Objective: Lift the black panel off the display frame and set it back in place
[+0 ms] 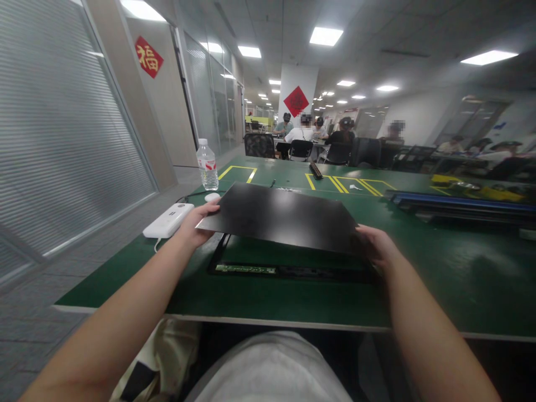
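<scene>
A thin, dark, glossy rectangular panel [280,215] is held between both my hands, raised above the green table and slightly tilted. My left hand [201,226] grips its left edge, thumb on top. At the right edge, my right hand [377,245] is closed on it, the fingers partly hidden and blurred. Under the panel lies a black rectangular frame [326,273] on the table. A green circuit strip [245,269] runs along the near side of that frame. The panel covers the frame's far part.
To the left stand a white power bank [170,219] with a cable and a water bottle [207,166]. Yellow tape outlines [335,184] and a dark slim object [315,171] are at the back. Long dark bars [456,205] lie right. People [301,134] sit beyond the table.
</scene>
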Available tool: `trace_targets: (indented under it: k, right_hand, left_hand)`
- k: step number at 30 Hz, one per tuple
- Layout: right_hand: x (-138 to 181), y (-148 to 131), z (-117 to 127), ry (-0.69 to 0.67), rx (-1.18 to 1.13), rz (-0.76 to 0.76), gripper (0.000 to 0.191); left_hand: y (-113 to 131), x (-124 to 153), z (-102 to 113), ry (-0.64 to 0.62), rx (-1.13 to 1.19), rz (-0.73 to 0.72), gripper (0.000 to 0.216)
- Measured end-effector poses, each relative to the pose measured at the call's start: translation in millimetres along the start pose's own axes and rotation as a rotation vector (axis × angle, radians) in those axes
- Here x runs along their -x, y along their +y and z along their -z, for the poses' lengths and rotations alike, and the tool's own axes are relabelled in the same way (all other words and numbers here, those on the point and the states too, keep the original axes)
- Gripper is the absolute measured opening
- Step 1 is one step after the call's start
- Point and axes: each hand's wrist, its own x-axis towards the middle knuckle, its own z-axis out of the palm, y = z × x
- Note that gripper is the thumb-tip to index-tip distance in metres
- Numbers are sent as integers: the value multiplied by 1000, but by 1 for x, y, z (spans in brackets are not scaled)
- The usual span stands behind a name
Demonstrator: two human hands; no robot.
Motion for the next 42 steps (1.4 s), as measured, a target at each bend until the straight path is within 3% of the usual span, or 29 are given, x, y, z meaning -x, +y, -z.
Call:
trace_targets:
  k: [3,9,13,34,42]
  right_hand:
    - [-5,2,3,-30,-22,-3,27]
    - [-14,5,12,246,-10,128,42]
    - [-17,6,15,322,56,164,48]
    - [-11,4,9,466,143,240,34]
    - [-14,6,14,520,196,262,24]
  left_hand:
    - [1,1,-1,13,-39,-35,44]
    - [-2,0,1,24,-152,-60,57]
    - [-6,-2,4,1,-201,-70,68]
    - [-12,2,-1,103,-295,-81,65]
    - [-17,2,-4,100,-318,-70,54]
